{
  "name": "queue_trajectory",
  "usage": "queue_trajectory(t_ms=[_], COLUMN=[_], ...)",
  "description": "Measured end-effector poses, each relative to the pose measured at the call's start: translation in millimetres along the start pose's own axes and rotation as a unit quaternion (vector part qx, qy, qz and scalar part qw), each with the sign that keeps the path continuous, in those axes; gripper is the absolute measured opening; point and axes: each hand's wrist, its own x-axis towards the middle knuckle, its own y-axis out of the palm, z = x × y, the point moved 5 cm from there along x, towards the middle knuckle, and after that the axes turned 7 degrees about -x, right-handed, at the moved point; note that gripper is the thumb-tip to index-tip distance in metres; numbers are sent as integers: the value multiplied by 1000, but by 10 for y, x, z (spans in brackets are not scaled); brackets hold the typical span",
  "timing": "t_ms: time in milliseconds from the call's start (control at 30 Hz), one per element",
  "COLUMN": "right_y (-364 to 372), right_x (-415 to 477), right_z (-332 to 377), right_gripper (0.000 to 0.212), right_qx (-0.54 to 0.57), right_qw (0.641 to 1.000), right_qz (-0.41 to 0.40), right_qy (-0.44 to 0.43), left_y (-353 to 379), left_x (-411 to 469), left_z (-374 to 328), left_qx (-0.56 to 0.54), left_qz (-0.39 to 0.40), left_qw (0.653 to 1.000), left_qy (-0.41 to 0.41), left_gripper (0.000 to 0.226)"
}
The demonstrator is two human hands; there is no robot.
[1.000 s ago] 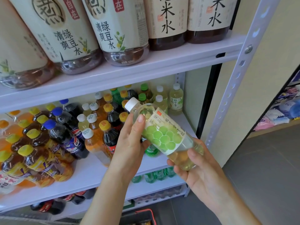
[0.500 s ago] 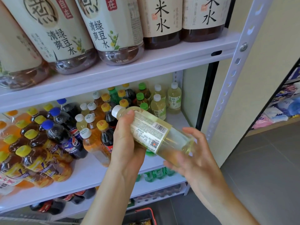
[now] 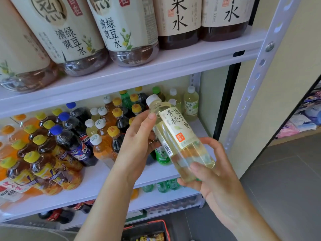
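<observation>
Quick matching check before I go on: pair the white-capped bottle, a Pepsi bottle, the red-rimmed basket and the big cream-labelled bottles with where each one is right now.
Things
1. white-capped bottle
2. Pepsi bottle
3. red-rimmed basket
4. cream-labelled bottles

Places
A. on the upper shelf
B. at the bottom edge of the view
C. tilted, gripped by the left hand and the right hand
D. on the middle shelf, beside yellow-capped bottles

Pairs: 1-C, 2-D, 3-B, 4-A
</observation>
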Motion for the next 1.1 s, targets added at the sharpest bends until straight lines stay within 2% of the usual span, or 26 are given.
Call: queue_trajectory(t_ms=[67, 133, 300, 367, 400, 433, 500, 567, 633, 667, 733, 833, 933, 1033, 1100], right_y=[-54, -104, -77, -114, -139, -170, -247, -263, -186, -171, -202, -289, -337, -367, -403], right_x=[-7, -5, -9, -9, -1, 21, 83, 108, 81, 78, 93, 108, 120, 130, 144], right_z=[41, 79, 109, 99, 96, 89, 25, -102, -168, -195, -234, -221, -210, -260, -319], right_gripper=[65, 66, 71, 71, 71, 71, 73, 77, 75, 73, 73, 71, 67, 63, 65], right_qx=[-104, -201, -419, -434, -401, -333, -146, 10, 53, 70, 112, 88, 67, 65, 58], right_qw=[992, 971, 877, 867, 889, 926, 987, 995, 975, 970, 972, 989, 994, 996, 997], right_qz=[-40, -71, -96, -83, -70, -56, -34, 16, 100, 119, 101, 67, 64, 63, 52], right_qy=[-55, -110, -217, -230, -210, -170, -53, 97, 189, 199, 178, 99, 50, 23, 11], left_y=[25, 99, 217, 201, 187, 173, 169, 170, 180, 194, 207, 146, 85, 105, 101], left_x=[-33, -66, -95, -81, -74, -65, -59, -50, -35, -27, -7, 38, 51, 29, 54], left_z=[-23, -18, 37, 31, 26, 24, 15, 8, -15, -26, -51, -140, -202, -302, -355], left_qx=[19, 38, -2, -37, -52, -63, -87, -120, -136, -138, -125, 4, 132, 187, 195], left_qz=[18, 23, -34, -46, -46, -41, -20, 12, 58, 84, 118, 93, 79, 112, 133], left_qw=[1000, 999, 999, 998, 997, 997, 995, 992, 988, 986, 984, 995, 986, 970, 965], left_qy=[-8, -14, 7, 17, 22, 27, 36, 41, 50, 49, 36, 42, 65, 105, 113], left_gripper=[74, 85, 64, 63, 62, 60, 59, 67, 68, 68, 63, 45, 38, 26, 30])
